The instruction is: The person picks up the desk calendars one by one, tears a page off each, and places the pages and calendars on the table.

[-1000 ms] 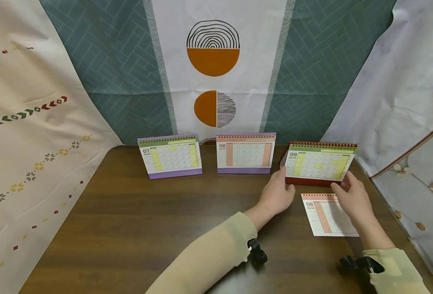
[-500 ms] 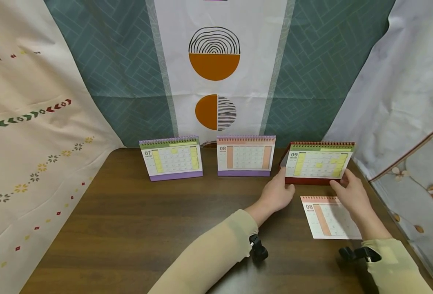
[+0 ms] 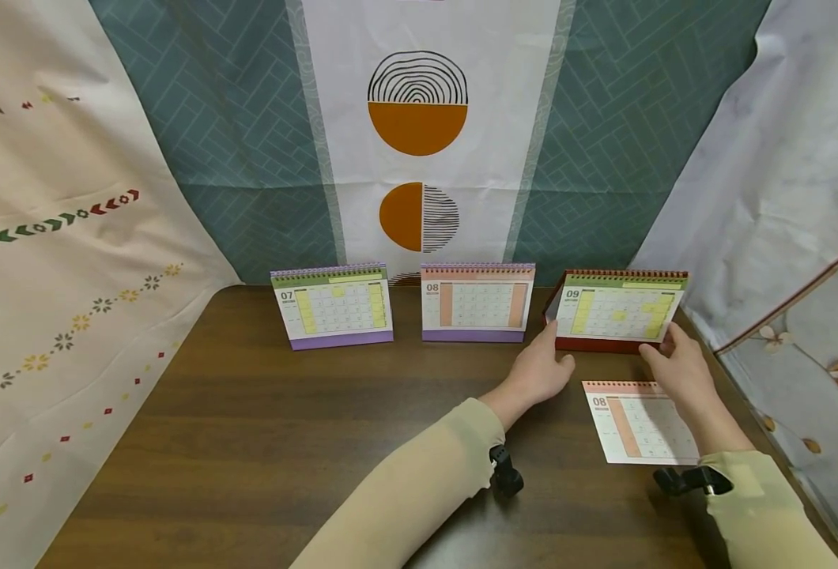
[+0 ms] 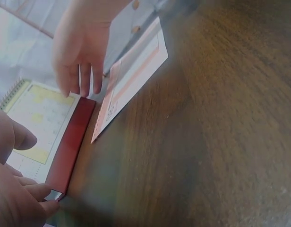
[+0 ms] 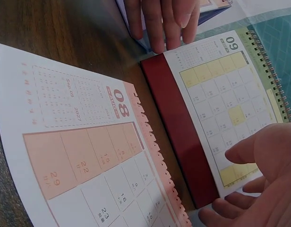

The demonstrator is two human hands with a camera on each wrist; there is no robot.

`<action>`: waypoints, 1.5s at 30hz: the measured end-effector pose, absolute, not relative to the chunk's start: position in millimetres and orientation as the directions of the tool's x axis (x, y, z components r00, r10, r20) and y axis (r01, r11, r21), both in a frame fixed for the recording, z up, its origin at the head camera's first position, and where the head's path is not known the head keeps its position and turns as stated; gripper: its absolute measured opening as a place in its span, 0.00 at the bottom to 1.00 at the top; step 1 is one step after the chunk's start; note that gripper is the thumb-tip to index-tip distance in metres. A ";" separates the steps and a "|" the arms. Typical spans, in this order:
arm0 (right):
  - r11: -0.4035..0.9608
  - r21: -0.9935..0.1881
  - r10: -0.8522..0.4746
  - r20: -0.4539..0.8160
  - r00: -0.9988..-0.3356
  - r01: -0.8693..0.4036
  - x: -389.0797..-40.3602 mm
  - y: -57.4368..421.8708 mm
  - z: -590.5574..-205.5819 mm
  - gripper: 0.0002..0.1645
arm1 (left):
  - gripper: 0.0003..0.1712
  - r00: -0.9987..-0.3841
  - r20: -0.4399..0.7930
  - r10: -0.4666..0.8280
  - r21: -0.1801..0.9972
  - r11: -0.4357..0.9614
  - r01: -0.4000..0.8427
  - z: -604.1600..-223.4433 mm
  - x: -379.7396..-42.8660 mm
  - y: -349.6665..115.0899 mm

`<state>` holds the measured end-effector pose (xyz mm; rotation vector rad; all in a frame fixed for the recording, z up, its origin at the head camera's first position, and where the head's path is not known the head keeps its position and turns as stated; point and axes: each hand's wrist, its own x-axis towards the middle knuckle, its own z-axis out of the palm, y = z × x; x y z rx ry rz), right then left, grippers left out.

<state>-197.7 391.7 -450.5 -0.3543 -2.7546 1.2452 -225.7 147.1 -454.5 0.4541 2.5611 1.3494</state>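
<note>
A red-based desk calendar [image 3: 618, 308] showing 09 stands at the back right of the table, between both hands. My left hand [image 3: 538, 367] touches its left end with extended fingers; the left wrist view shows those fingertips at the red base's corner. At the other end is my right hand [image 3: 682, 371], fingers straight along the edge, thumb near the lower front. A loose calendar sheet [image 3: 639, 427] marked 08 lies flat in front of the calendar, partly covered by my right hand and wrist. Its torn, notched top edge shows in the right wrist view.
Two purple-based desk calendars stand farther left along the back: one showing 07 [image 3: 334, 308] and one showing 08 [image 3: 474, 304]. Behind them hangs a green and white patterned cloth [image 3: 248, 142]. Pale cloths [image 3: 782, 197] border the wooden table [image 3: 284, 442] at both sides.
The red-based calendar has slid slightly back, with its right end turned to line up better with the row. Both hands have moved along with it. The loose sheet stays put.
</note>
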 end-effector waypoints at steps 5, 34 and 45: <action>0.640 -0.749 0.256 -0.007 -0.967 0.175 -198.8 391.8 -451.5 0.36 | 0.41 -0.930 -0.042 0.365 0.813 0.553 0.181 -456.4 -228.6 148.1; 0.781 -0.620 0.261 0.222 -0.939 0.070 -179.2 364.5 -452.3 0.52 | 0.40 -0.856 0.213 0.472 0.524 0.684 0.507 -435.1 -213.0 87.4; 0.831 -0.556 0.179 0.303 -0.936 -0.021 -178.2 339.1 -449.2 0.52 | 0.39 -0.852 0.270 0.448 0.404 0.751 0.522 -436.4 -203.2 47.6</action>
